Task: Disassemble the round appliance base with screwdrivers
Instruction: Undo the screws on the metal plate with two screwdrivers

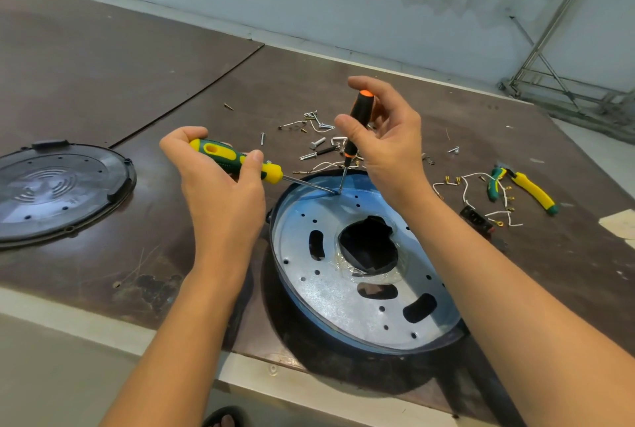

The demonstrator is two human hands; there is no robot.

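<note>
Plainly, left grip (pixel 220 189) clasps a yellow screwdriver (pixel 231 159), right grip (pixel 391 143) a black screwdriver (pixel 359 114), tips on the silvery perforated round base (pixel 335 301).

Yellow-green pliers (pixel 532 191) right on brown table (pixel 103 66); white wires (pixel 465 186) beside.

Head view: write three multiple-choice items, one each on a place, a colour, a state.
1. The black round cover lies: A) left of the round base; B) on the base; C) among the screws.
2. The right hand holds a near-upright screwdriver whose handle is: A) yellow-green; B) black-orange; C) red.
3. The left hand: A) hangs idle; B) grips the yellow-green screwdriver; C) lies flat and empty.
Answers: 1 A, it lies far left, apart from the base; 2 B, orange cap on black grip; 3 B, fingers curl round its handle.
</note>
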